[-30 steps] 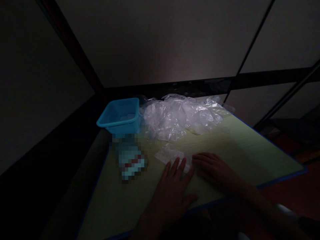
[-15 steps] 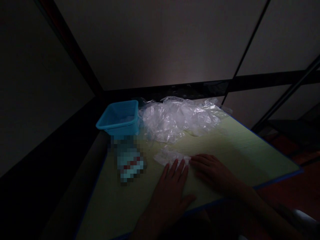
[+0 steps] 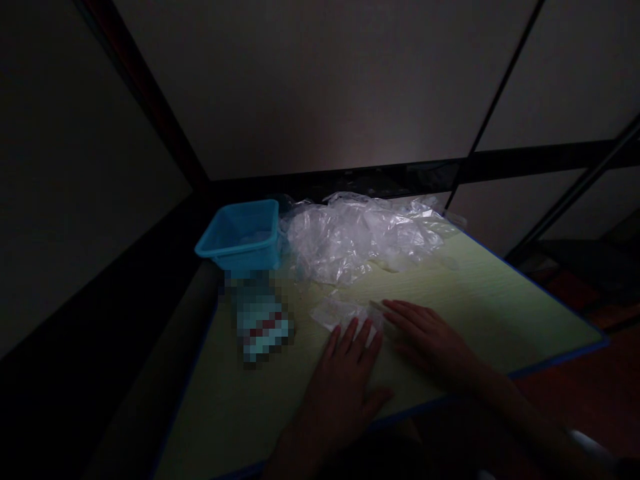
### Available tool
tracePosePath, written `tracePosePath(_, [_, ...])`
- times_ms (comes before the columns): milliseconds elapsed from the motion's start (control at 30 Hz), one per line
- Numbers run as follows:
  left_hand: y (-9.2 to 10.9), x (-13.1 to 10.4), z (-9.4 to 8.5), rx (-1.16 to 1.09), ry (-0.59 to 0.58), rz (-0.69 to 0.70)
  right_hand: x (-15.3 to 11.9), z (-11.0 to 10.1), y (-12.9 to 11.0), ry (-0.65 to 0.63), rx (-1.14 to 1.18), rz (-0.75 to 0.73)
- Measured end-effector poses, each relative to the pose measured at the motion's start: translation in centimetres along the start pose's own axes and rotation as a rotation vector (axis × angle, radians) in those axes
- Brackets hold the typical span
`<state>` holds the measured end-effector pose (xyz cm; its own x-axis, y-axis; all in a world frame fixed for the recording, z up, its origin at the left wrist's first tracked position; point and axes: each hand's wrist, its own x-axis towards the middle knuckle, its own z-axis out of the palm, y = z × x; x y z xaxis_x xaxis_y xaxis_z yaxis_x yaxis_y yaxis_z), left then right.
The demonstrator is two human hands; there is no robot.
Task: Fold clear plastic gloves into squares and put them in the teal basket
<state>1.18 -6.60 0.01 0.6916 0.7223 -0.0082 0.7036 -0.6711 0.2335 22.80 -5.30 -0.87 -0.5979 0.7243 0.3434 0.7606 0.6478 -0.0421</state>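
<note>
Left hand [image 3: 347, 383] palm down, wide, fingers a bit spread, thumb out to its right. Fingertips on the near edge of small clear plastic piece [image 3: 334, 312], which lies flat and wrinkled just ahead of that hand. Right hand [image 3: 433, 340] just right of the left one, also wide: fingers straight, close together, pointing left, tips by the piece's right end. Can't tell if they touch it. No grip seen in either hand.

Big crumpled pile of clear plastic [image 3: 350, 233] farther ahead of both hands, apart from them. Blue basin [image 3: 240, 251] ahead and left of left hand, beside the pile's left end; something pale inside, too dim to name. Pixelated item [image 3: 264, 307] left of left hand, nearer than the basin; greenish with a reddish band, identity hidden. All on pale table [image 3: 500, 300] with blue edging, under both hands. Panelled surface [image 3: 325, 93] beyond the pile. Dim light.
</note>
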Motion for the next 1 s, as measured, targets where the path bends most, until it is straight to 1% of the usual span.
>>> tracePosePath(67, [0.01, -0.08, 0.0, -0.003, 0.007, 0.004, -0.01, -0.12, -0.02, 0.012, 0.003, -0.026])
tracePosePath(167, [0.07, -0.17, 0.01, -0.003, 0.007, 0.003, 0.0, -0.23, -0.05, -0.012, 0.031, -0.067])
tracePosePath(367, [0.06, -0.1, 0.09, -0.005, 0.014, 0.008, -0.07, -0.06, 0.0, -0.007, 0.046, -0.022])
tracePosePath(633, [0.08, -0.33, 0.0, -0.01, 0.03, 0.021, -0.2, -0.08, 0.1, -0.034, 0.056, -0.034])
tracePosePath(800, [-0.04, -0.31, -0.06, -0.028, 0.028, 0.029, -0.33, 0.19, 0.32, -0.024, 0.025, -0.062])
tracePosePath(867, [-0.08, -0.24, -0.11, -0.034, 0.021, 0.03, -0.41, 0.25, 0.28, -0.026, 0.031, -0.054])
tracePosePath(1000, [-0.02, -0.14, -0.22, -0.04, -0.002, 0.027, -0.68, 0.26, -0.1, -0.045, 0.049, 0.015])
